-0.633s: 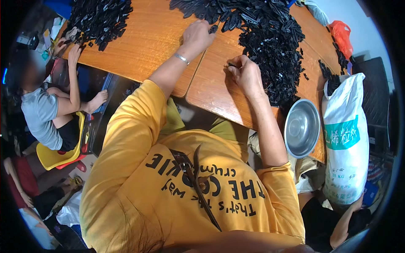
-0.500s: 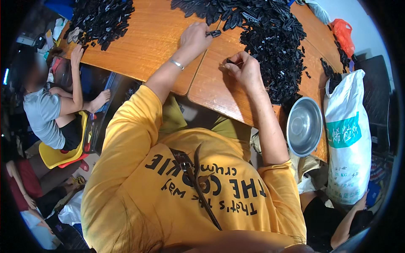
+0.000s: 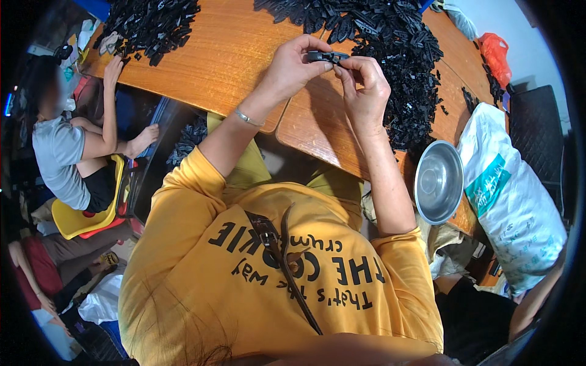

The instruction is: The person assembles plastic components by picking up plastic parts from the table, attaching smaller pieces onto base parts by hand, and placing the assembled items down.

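Hands together above a wooden counter [image 3: 226, 55], pinching one small black plastic clip [image 3: 326, 57] between them. Left hand [image 3: 293, 64] closed on the clip's left end with thumb and curled fingers; right hand [image 3: 365, 85] closed on its right end, fingertips bent in tight. Clip held level, long axis running left to right across the view, one end toward each hand, raised just over the counter's near edge. Cannot tell which end is the front of the clip; too small and partly covered by fingers.

Thin silver bracelet [image 3: 246, 117] around the left wrist. Yellow shirt [image 3: 274, 268] with dark lettering filling the lower middle, a brown strap [image 3: 278, 256] crossing it.

Large heap of black plastic parts [image 3: 397, 55] just beyond and to the right of the hands, spilling toward the right forearm. Second heap of black parts [image 3: 149, 24] at the far left of the counter, well apart from the hands.

Round metal bowl [image 3: 438, 182] beside the right elbow at the counter's right end. White sack with green print [image 3: 510, 195] just right of the bowl. Orange bag [image 3: 495, 55] at the far right of the counter.

Another person in a grey top [image 3: 58, 152] seated on a yellow chair [image 3: 85, 216] at the left, one hand [image 3: 113, 70] reaching up to the second heap.
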`<state>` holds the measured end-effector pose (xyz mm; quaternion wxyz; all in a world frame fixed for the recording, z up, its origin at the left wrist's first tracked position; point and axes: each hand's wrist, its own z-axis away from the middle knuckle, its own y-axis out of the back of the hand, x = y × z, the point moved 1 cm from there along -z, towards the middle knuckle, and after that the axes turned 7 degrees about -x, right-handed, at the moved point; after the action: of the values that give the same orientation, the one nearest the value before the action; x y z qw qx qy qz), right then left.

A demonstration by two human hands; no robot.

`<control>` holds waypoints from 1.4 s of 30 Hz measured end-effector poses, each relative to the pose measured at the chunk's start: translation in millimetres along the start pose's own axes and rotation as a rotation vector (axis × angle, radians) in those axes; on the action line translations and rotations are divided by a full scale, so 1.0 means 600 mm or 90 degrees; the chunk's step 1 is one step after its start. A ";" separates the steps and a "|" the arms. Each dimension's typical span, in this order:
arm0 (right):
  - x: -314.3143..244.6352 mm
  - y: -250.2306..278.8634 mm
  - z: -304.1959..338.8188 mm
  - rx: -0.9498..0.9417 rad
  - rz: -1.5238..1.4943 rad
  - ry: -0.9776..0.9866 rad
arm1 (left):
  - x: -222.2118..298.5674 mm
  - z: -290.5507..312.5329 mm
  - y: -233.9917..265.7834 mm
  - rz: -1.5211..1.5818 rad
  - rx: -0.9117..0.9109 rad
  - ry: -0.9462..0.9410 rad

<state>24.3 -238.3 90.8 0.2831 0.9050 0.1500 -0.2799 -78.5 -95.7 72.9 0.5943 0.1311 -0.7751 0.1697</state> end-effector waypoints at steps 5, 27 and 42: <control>0.001 0.011 0.005 -0.035 0.000 0.013 | 0.003 0.003 -0.003 -0.026 -0.017 0.025; 0.025 0.018 0.015 -0.243 0.000 -0.175 | 0.001 0.038 0.015 -0.062 -0.144 0.107; 0.007 0.025 0.101 -0.456 0.149 -0.186 | 0.121 0.291 0.237 -0.597 -0.175 0.310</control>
<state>8.7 -286.1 53.3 0.6286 0.7110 0.0925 -0.3014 -307.9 -39.7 86.5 0.7804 0.3409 -0.4883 -0.1908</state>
